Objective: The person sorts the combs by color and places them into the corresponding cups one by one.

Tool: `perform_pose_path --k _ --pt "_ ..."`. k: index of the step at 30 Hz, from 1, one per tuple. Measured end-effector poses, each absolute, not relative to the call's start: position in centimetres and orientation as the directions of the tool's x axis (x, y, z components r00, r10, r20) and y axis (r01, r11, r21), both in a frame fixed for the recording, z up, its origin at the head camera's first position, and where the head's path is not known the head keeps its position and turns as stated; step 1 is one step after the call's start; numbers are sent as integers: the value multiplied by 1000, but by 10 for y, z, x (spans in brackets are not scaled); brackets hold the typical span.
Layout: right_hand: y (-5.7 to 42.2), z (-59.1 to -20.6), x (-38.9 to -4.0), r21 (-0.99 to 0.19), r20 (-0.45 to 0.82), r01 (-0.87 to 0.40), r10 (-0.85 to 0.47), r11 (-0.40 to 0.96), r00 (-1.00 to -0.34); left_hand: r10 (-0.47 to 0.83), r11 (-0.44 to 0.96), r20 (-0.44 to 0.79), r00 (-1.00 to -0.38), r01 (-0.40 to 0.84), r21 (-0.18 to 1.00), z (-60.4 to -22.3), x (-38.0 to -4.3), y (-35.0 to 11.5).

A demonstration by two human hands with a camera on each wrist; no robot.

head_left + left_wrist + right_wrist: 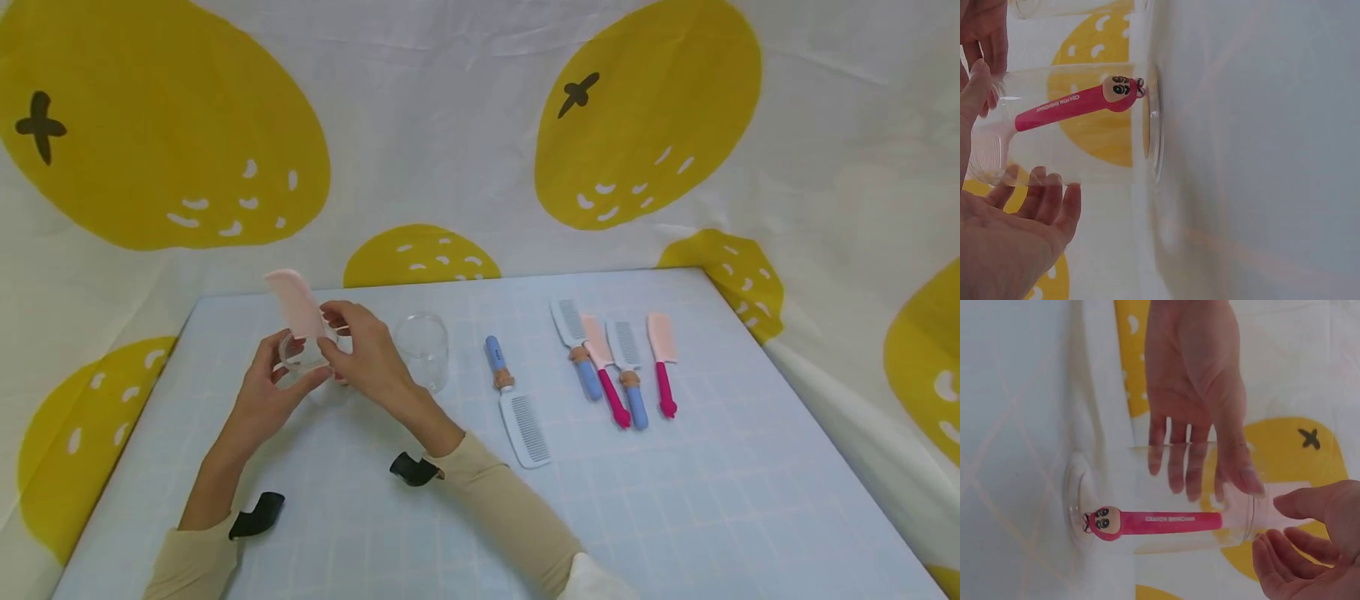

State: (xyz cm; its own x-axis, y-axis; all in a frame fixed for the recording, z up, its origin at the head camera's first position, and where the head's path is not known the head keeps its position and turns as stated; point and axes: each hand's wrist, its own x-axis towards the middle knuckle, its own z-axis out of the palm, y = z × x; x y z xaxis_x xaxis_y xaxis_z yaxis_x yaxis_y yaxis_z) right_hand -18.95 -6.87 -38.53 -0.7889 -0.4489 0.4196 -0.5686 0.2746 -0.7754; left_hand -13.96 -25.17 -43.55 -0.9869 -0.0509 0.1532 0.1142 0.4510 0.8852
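A clear glass jar [303, 358] stands upright on the table at left. My left hand [262, 400] holds it near the rim, thumb in front and fingers around the far side. A comb with a pale pink head [296, 304] stands in the jar, head up above the rim. Its magenta handle [1063, 107] with a cartoon-face end [1104, 522] points down inside, close to the jar's bottom. My right hand [375, 350] pinches the comb's head by its edge, just above the rim.
A second clear glass jar [422, 350] stands right of my hands. A blue comb [517, 408] lies beyond it, teeth end toward me. Farther right, two blue combs [630, 367] and two pink combs [662, 358] lie close together. A patterned cloth [450, 125] hangs behind the table.
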Motion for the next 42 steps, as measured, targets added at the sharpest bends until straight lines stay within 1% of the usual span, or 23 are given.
perform_pose_path --k 6,10,16,22,30,42 --pt "-59 -381 -183 -779 427 -588 -501 218 -752 -40 425 166 -985 134 895 -438 -137 -251" --pt "-50 -378 -180 -763 449 -615 -518 202 -728 -41 439 178 -983 142 887 -438 -141 -250" --pt "-37 -376 -175 -742 480 -643 -521 188 -706 -41 442 177 -983 141 886 -438 -142 -250" --pt "-23 -374 -170 -736 504 -655 -507 172 -699 -47 448 177 -983 137 883 -437 -140 -249" --pt "-2 -372 -171 -699 578 -697 -450 157 -681 -67 466 166 -984 116 877 -436 -138 -249" --pt "37 -380 -179 -689 634 -704 -328 173 -700 -46 470 170 -984 128 873 -437 -140 -250"
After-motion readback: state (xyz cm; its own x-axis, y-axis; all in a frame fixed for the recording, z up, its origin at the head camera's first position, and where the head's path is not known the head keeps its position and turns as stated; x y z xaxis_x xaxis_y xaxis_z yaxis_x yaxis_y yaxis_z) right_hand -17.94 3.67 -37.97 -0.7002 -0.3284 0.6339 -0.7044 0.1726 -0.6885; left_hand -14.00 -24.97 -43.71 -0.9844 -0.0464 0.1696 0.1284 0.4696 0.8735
